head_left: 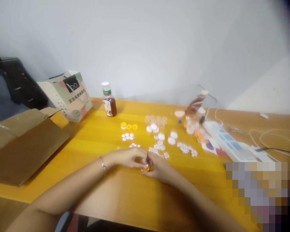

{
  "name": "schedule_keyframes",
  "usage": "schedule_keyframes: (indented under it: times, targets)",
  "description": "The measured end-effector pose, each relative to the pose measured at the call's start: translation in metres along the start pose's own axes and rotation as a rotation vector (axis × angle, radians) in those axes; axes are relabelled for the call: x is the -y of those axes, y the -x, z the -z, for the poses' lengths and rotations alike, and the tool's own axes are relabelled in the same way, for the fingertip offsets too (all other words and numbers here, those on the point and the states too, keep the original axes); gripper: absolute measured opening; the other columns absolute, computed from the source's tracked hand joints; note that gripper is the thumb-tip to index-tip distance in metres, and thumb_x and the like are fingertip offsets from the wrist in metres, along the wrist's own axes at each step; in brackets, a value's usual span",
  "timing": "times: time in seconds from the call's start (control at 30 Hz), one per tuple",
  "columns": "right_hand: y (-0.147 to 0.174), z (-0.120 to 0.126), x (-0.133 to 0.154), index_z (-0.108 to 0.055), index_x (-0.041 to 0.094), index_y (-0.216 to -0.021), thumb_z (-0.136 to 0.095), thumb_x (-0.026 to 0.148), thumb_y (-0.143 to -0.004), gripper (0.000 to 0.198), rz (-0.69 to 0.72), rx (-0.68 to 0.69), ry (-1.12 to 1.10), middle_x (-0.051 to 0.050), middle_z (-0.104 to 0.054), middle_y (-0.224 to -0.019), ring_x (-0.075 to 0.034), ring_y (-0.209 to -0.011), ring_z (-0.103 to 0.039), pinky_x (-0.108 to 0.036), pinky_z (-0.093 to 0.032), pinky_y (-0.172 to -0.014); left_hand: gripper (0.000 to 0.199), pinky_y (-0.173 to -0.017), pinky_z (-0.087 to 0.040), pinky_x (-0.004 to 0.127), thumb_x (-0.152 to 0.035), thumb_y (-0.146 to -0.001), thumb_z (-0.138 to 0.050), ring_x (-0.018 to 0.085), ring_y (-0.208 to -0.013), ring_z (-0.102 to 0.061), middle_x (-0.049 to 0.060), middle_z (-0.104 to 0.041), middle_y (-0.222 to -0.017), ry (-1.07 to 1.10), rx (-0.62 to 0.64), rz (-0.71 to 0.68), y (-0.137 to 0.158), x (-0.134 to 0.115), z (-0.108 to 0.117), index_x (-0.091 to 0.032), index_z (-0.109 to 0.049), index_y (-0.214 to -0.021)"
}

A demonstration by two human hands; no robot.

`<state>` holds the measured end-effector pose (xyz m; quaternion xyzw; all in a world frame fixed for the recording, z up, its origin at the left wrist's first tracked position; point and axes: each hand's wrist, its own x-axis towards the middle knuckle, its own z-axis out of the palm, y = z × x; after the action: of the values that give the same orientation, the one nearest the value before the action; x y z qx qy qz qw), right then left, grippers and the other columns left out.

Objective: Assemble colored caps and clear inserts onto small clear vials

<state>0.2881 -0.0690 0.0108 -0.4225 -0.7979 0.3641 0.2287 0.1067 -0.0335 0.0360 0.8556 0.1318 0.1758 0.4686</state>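
Observation:
Both hands meet over the front middle of the table, around a small orange round piece (145, 169) with a white part on top. My right hand (160, 168) is closed around its side. The fingers of my left hand (130, 158) are closed at its top, the thumb reaching the white part. Just beyond them lie white openwork plastic pieces (159, 146) and a few small white discs (134, 145). Farther back are more small white discs (127, 136), yellow rings (129, 127), larger white round pieces (161, 137) and clear cups (157, 120).
A cardboard box (26, 145) and a paper bag (74, 96) stand at the left. A bottle of dark liquid (110, 104) is at the back. To the right lie a tilted bottle (195, 103), a power strip (227, 141) and white cables (273, 137). More white openwork pieces (187, 149) lie right of my hands.

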Motion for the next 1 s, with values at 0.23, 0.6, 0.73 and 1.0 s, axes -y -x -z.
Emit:
schedule_keyframes:
  times: [0.23,0.6,0.73,1.0]
  targets:
    - [0.001,0.001,0.003,-0.054,0.02,-0.075,-0.068,0.023,-0.061,0.021,-0.01,-0.035,-0.16,0.003,-0.052,-0.068,-0.011,-0.06,-0.046,-0.023,-0.038,-0.056,0.008,-0.068,-0.046,0.024,-0.023,-0.077,-0.057,0.013,-0.076,-0.059,0.006,-0.064,-0.083,-0.031,-0.042,0.06,0.001,0.002,0.007,-0.015,-0.059,-0.079]
    - [-0.007,-0.02,0.003,-0.059,0.019,-0.082,-0.07,0.032,-0.062,0.026,-0.287,-0.287,-0.976,0.007,-0.054,-0.052,-0.006,-0.043,-0.044,-0.018,-0.034,-0.043,0.02,-0.07,-0.046,0.025,-0.033,-0.079,-0.054,0.014,-0.078,-0.058,0.005,-0.062,-0.084,-0.08,-0.445,0.188,-0.018,0.013,0.037,-0.015,-0.058,-0.086]
    - [-0.007,-0.025,0.001,-0.059,0.019,-0.074,-0.073,0.03,-0.059,0.024,-0.314,-0.276,-1.076,0.007,-0.053,-0.051,-0.005,-0.043,-0.043,-0.017,-0.031,-0.043,0.022,-0.082,-0.043,0.033,-0.025,-0.079,-0.052,0.019,-0.091,-0.056,0.01,-0.061,-0.098,-0.314,-0.744,0.285,-0.051,0.05,0.069,-0.014,-0.057,-0.096]
    - [-0.008,-0.027,-0.006,-0.061,0.018,-0.078,-0.073,0.027,-0.061,0.022,-0.274,-0.232,-1.093,0.005,-0.055,-0.056,-0.005,-0.046,-0.044,-0.017,-0.033,-0.046,0.036,-0.092,-0.037,0.036,-0.016,-0.064,-0.065,0.022,-0.098,-0.054,0.01,-0.06,-0.102,-0.281,-0.735,0.269,-0.099,0.109,0.087,-0.014,-0.058,-0.099]
